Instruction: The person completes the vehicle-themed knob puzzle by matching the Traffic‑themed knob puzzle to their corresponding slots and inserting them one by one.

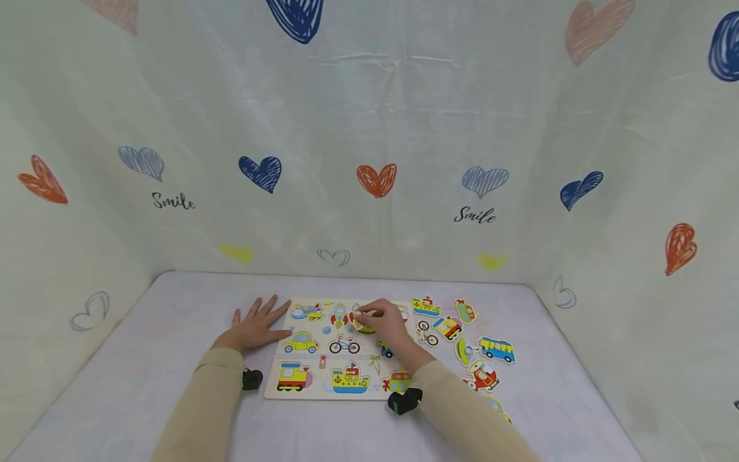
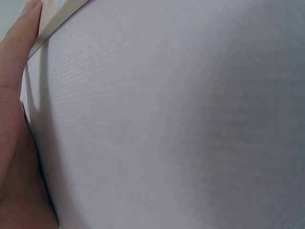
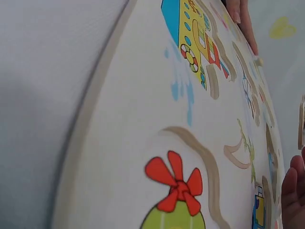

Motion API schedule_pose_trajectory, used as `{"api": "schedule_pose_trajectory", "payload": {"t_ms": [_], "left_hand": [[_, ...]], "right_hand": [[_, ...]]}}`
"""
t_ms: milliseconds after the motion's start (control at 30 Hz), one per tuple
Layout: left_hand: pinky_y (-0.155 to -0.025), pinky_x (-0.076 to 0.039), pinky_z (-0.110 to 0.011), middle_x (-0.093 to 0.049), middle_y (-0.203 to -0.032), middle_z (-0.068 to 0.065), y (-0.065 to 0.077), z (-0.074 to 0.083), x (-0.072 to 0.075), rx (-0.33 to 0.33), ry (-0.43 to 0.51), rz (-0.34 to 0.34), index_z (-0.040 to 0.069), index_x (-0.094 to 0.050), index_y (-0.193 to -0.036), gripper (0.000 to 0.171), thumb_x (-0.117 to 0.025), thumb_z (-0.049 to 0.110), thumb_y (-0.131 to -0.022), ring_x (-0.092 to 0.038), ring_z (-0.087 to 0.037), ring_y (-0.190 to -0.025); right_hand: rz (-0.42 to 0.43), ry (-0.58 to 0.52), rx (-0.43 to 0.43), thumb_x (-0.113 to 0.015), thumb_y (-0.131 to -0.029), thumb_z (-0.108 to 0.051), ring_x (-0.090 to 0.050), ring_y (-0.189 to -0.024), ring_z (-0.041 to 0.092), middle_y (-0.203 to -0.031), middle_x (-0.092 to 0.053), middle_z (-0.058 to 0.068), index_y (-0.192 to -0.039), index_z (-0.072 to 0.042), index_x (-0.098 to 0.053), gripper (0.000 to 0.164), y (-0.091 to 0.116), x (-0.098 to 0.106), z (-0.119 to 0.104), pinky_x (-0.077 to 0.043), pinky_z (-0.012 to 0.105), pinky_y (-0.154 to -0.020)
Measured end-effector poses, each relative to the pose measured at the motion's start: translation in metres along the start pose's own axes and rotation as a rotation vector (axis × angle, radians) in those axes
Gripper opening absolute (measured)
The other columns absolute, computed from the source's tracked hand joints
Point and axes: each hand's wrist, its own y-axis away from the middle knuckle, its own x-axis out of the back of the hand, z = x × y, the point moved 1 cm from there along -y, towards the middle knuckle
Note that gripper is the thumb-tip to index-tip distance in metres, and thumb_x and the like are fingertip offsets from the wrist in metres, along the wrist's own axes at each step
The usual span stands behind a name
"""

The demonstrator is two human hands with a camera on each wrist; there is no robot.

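Observation:
A light wooden puzzle board (image 1: 312, 394) with shallow vehicle-shaped recesses and printed pictures lies on the table. My right hand (image 1: 388, 324) is over its upper middle, thumb and fingers pinching a rocket puzzle piece (image 1: 355, 316) with a red fin. This piece is beside the printed rocket (image 1: 339, 316) and mostly covered by the fingers. My left hand (image 1: 254, 327) rests with fingers spread at the board's left edge, the thumb reaching the edge. In the right wrist view, the printed ship (image 3: 190, 43) and submarine (image 3: 174, 210) show close up.
Loose pieces lie right of the board: a ship (image 1: 426, 307), a submarine (image 1: 466, 311), a train (image 1: 448, 328), a bicycle (image 1: 426, 333), a flying saucer (image 1: 464, 351), a bus (image 1: 496, 350), a helicopter (image 1: 482, 376) and a car (image 1: 498, 407) partly behind the right sleeve.

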Motion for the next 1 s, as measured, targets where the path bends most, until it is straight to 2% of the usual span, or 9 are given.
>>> {"api": "schedule_pose_trajectory", "payload": {"t_ms": [133, 333, 633, 1000], "left_hand": [[-0.103, 0.008, -0.074, -0.009, -0.160, -0.023, -0.001, 0.000, 0.000, 0.006, -0.004, -0.008, 0.014, -0.027, -0.154, 0.087, -0.056, 0.063, -0.089, 0.003, -0.050, -0.143], [-0.103, 0.009, -0.073, -0.008, -0.160, -0.023, -0.004, -0.001, -0.001, 0.011, 0.005, -0.010, 0.014, -0.027, -0.154, 0.089, -0.056, 0.065, -0.087, 0.004, -0.050, -0.143], [-0.103, 0.008, -0.074, -0.009, -0.160, -0.022, -0.006, -0.002, -0.002, 0.009, -0.002, -0.010, 0.015, -0.027, -0.155, 0.089, -0.056, 0.065, -0.087, 0.003, -0.049, -0.143], [-0.104, 0.007, -0.073, -0.011, -0.160, -0.021, -0.002, -0.001, 0.001, 0.006, 0.001, -0.003, 0.015, -0.028, -0.154, 0.087, -0.057, 0.062, -0.088, 0.001, -0.049, -0.144]], "right_hand": [[0.017, -0.032, 0.002, -0.076, -0.087, -0.023, -0.057, -0.081, 0.015, -0.102, -0.063, -0.002, -0.100, -0.015, -0.077, 0.015, -0.006, -0.006, 0.003, -0.049, 0.028, -0.066], [0.036, -0.067, -0.069, -0.077, -0.086, -0.022, -0.054, -0.084, 0.017, -0.099, -0.062, -0.002, -0.098, -0.015, -0.078, 0.014, -0.012, -0.017, -0.004, -0.047, 0.027, -0.066], [0.026, 0.000, -0.051, -0.077, -0.085, -0.019, -0.050, -0.083, 0.017, -0.094, -0.058, -0.002, -0.096, -0.013, -0.077, 0.012, -0.021, -0.033, -0.011, -0.042, 0.029, -0.069], [0.027, -0.041, -0.097, -0.078, -0.085, -0.016, -0.052, -0.076, 0.015, -0.087, -0.057, 0.001, -0.095, -0.012, -0.076, 0.012, -0.025, -0.045, -0.008, -0.042, 0.025, -0.062]]}}
